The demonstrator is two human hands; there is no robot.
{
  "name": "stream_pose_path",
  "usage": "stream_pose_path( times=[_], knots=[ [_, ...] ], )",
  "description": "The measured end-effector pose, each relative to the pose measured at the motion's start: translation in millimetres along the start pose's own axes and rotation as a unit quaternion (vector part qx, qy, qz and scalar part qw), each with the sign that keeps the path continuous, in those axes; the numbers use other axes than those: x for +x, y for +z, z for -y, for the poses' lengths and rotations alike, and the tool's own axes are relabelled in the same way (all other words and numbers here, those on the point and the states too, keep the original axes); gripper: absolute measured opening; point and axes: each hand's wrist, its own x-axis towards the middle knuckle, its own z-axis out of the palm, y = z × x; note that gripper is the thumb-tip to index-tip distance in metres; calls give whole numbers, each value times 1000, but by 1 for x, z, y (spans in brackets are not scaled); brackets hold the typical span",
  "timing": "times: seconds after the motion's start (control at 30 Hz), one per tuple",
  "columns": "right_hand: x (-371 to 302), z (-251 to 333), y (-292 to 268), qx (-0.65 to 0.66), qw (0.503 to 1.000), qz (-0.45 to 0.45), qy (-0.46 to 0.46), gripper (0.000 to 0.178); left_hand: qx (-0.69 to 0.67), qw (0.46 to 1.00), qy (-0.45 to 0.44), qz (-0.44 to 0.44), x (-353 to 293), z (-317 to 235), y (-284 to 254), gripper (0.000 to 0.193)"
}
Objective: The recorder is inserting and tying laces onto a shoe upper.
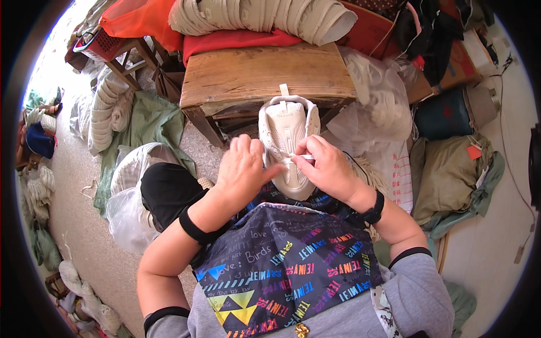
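Note:
A beige sneaker upper (288, 127) lies in front of my lap, its toe end toward me and its heel loop pointing away. Across its tongue runs a white shoelace (289, 160). My right hand (327, 169) pinches that lace between thumb and forefinger at the right side of the opening. My left hand (239, 169) is beside the left edge of the shoe, thumb stretched toward the lace and the other fingers pointing up. Nothing shows in the left hand. A dark printed apron (304, 253) covers my lap below the shoe.
A wooden bench (253, 73) stands just beyond the shoe, with a long row of nested beige shoe uppers (253, 19) on top. Plastic bags (372, 96) of shoe parts lie at the right, near a dark blue cylinder (442, 115). Green sacking (141, 124) spreads at the left.

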Motion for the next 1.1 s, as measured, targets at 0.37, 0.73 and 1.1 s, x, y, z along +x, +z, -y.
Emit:
stream_pose_path(
  times=[0.37,0.73,1.1],
  knots=[
    [1,2,1,-20,1000,0,-11,15,-241,945,-176,137,17,6,20,47],
    [-13,-17,-41,203,954,112,190,17,-804,479,-331,-122,-152,322,-121,9],
    [-75,-165,-93,-313,922,130,189,14,-214,569,-708,-359,-470,466,-277,21]
  ],
)
